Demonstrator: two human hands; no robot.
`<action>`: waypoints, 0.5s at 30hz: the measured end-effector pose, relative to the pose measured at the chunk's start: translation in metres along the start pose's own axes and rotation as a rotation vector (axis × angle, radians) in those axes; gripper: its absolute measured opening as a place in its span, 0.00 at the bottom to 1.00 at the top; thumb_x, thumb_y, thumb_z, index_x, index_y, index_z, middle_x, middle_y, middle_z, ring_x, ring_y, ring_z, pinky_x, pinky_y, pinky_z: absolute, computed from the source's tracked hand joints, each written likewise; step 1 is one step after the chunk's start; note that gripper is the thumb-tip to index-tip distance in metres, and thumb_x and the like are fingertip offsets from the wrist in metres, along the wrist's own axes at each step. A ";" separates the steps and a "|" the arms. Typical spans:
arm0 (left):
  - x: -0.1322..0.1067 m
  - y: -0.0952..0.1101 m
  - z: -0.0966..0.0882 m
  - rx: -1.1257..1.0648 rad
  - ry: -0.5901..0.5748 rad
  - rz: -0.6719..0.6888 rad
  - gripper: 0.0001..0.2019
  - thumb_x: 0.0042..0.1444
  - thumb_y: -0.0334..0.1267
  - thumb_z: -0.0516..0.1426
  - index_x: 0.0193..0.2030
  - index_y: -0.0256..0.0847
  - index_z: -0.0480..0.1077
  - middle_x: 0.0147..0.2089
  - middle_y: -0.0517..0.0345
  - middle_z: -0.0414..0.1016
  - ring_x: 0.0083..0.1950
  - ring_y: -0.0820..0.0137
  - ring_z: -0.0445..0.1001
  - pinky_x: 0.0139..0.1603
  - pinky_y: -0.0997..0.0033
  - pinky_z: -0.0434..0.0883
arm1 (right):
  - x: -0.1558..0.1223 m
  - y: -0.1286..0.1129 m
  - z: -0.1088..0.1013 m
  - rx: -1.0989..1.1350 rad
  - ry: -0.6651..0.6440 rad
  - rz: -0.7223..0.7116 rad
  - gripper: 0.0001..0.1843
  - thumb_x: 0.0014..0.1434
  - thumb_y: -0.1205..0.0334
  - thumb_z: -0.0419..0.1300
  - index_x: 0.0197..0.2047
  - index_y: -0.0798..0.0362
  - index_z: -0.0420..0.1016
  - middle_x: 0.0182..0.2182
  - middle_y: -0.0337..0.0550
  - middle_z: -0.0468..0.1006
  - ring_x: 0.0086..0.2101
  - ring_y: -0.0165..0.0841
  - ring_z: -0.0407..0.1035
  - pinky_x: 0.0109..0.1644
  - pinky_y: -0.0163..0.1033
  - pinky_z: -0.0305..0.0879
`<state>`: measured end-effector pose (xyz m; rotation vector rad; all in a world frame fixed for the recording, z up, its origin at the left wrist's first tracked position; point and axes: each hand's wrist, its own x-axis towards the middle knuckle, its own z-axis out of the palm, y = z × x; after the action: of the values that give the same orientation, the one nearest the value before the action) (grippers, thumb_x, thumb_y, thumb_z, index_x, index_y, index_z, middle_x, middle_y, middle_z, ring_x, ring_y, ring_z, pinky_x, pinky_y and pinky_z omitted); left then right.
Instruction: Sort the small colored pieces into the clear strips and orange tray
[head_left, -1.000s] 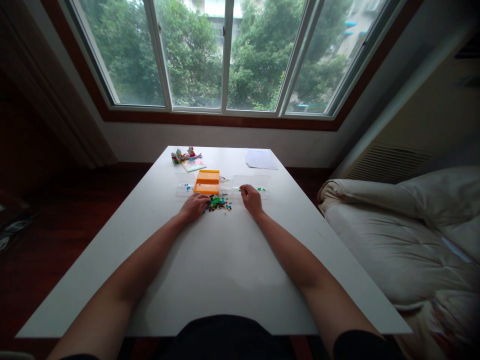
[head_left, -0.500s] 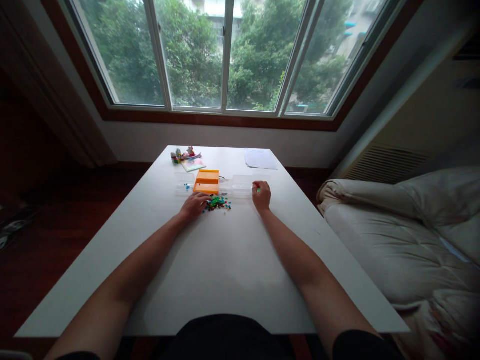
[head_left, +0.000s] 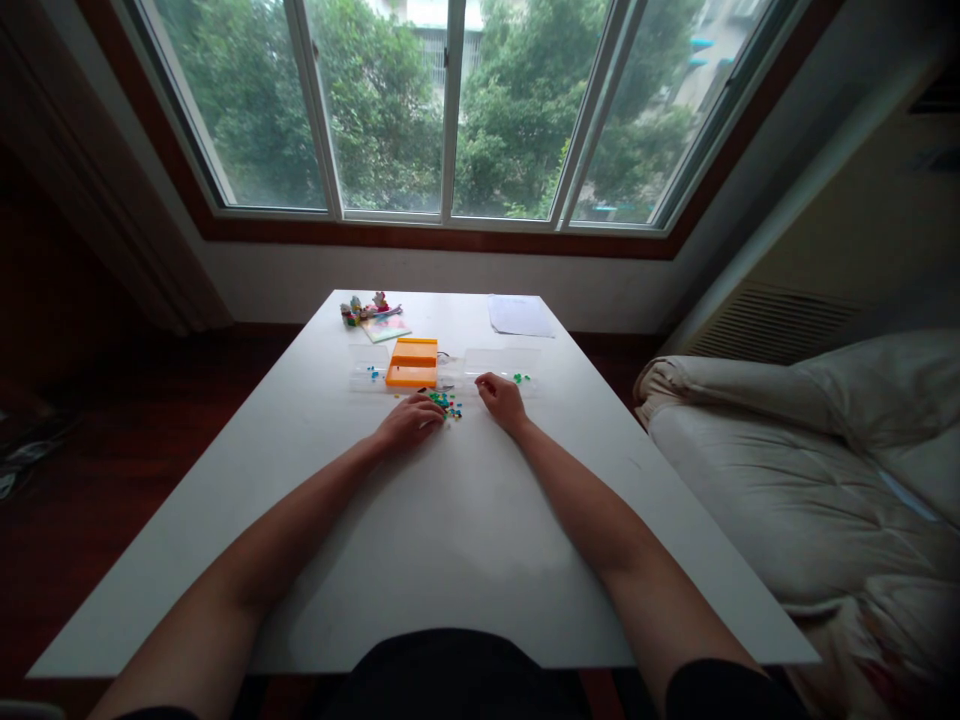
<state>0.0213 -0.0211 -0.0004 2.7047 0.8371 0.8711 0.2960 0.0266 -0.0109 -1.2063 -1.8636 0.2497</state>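
Small coloured pieces (head_left: 453, 405): lying heaped toward the white table's (head_left: 465, 540) far edge, by the left fingertips, left of the right hand.
Left hand (head_left: 411, 420): reaching palm-down, fingers curving over the heap; cannot tell whether they're gripping.
Right hand (head_left: 501, 400): bending its fingers at the clear tray's (head_left: 491, 360) near left corner; grip unclear.

Left hand (head_left: 412, 420) partly hides colored pieces (head_left: 448, 403), shapes too small to tell; couch (head_left: 795, 480) cut off right.
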 end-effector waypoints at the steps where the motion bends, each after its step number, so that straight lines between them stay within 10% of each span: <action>1: -0.001 -0.002 0.000 -0.011 0.005 -0.004 0.10 0.63 0.33 0.58 0.45 0.45 0.81 0.50 0.53 0.82 0.55 0.62 0.75 0.59 0.58 0.70 | 0.000 0.000 -0.001 0.001 -0.004 -0.004 0.11 0.63 0.60 0.55 0.40 0.51 0.79 0.25 0.37 0.74 0.27 0.31 0.66 0.35 0.35 0.61; 15: -0.008 -0.012 -0.007 0.028 0.062 -0.179 0.10 0.62 0.34 0.58 0.43 0.47 0.81 0.46 0.54 0.81 0.53 0.62 0.74 0.59 0.59 0.70 | -0.006 -0.045 0.013 -0.220 -0.455 -0.358 0.11 0.65 0.59 0.60 0.47 0.45 0.82 0.37 0.41 0.83 0.36 0.34 0.74 0.40 0.34 0.60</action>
<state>0.0062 -0.0160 -0.0028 2.5880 1.0927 0.9136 0.2582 0.0026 0.0035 -0.9850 -2.5205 0.1272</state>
